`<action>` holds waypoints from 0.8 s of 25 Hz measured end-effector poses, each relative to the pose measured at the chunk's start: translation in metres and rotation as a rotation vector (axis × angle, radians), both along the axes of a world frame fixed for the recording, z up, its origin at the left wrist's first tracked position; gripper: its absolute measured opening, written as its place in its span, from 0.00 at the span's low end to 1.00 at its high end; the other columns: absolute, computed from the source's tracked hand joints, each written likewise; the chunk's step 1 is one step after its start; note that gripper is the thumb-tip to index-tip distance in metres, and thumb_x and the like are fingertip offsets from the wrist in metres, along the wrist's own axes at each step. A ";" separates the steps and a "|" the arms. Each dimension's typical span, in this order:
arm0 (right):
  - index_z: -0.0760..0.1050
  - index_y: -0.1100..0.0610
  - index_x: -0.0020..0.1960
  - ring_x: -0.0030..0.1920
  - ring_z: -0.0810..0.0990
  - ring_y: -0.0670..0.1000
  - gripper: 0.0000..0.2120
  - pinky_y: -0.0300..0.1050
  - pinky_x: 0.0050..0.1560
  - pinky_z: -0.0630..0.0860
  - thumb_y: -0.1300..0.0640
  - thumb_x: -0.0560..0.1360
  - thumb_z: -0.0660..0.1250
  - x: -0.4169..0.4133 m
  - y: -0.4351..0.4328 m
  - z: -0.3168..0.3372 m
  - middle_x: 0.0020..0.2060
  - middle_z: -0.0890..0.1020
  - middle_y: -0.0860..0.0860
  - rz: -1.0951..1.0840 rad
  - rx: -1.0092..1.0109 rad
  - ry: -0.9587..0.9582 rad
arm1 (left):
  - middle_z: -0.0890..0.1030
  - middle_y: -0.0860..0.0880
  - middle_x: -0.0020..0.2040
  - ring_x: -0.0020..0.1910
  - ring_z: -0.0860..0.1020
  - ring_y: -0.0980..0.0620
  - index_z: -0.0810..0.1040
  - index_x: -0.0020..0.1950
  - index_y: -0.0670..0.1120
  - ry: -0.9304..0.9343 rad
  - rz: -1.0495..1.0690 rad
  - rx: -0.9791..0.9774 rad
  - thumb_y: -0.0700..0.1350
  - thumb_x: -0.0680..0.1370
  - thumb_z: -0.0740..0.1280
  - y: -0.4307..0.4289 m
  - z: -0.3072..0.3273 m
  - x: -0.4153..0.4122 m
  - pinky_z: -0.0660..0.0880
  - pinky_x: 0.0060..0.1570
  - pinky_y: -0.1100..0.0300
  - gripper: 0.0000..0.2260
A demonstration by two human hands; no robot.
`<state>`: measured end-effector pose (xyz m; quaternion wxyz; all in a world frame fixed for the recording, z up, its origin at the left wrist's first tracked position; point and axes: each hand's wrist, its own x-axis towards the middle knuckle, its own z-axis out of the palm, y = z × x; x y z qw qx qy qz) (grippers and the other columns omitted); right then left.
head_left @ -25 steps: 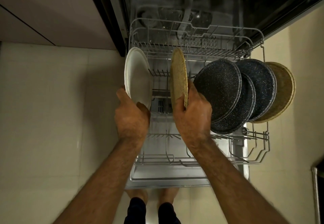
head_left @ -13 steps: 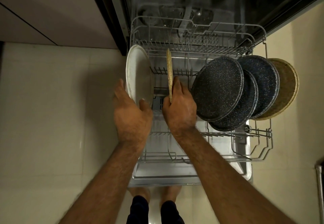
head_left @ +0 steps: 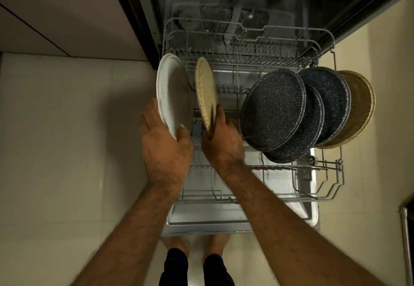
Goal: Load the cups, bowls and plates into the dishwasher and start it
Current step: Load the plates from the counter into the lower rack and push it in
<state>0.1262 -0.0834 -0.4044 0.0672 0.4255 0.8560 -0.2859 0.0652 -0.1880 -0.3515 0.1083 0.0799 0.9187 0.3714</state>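
The dishwasher's lower wire rack [head_left: 329, 196] is pulled out over the open door. My left hand [head_left: 163, 144] grips the lower rim of a white plate [head_left: 172, 93] standing on edge at the rack's left side. Just right of it, my right hand [head_left: 224, 140] holds a tan speckled plate [head_left: 205, 88] on edge, tilted slightly left. Three dark speckled plates [head_left: 273, 108] lean in the right half of the rack, with another tan plate [head_left: 360, 108] behind them at the far right.
The dark dishwasher tub [head_left: 235, 1] lies beyond the rack. A cabinet front [head_left: 67, 12] is at the upper left, pale floor tiles [head_left: 67, 151] on both sides. My feet [head_left: 195, 245] stand at the door's front edge. A metal object [head_left: 406, 241] shows at the right border.
My right hand has carried the tan plate leftwards from beside the dark plates to just beside the white plate, tipping it from edge-on to a slight left lean. The left hand stays on the white plate.
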 end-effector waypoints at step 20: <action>0.49 0.52 0.81 0.70 0.67 0.61 0.49 0.60 0.66 0.74 0.46 0.71 0.76 0.036 -0.003 0.023 0.74 0.62 0.59 0.109 -0.026 0.078 | 0.58 0.39 0.81 0.80 0.58 0.39 0.52 0.83 0.44 0.123 -0.174 -0.156 0.49 0.75 0.73 -0.012 0.003 0.015 0.63 0.74 0.36 0.43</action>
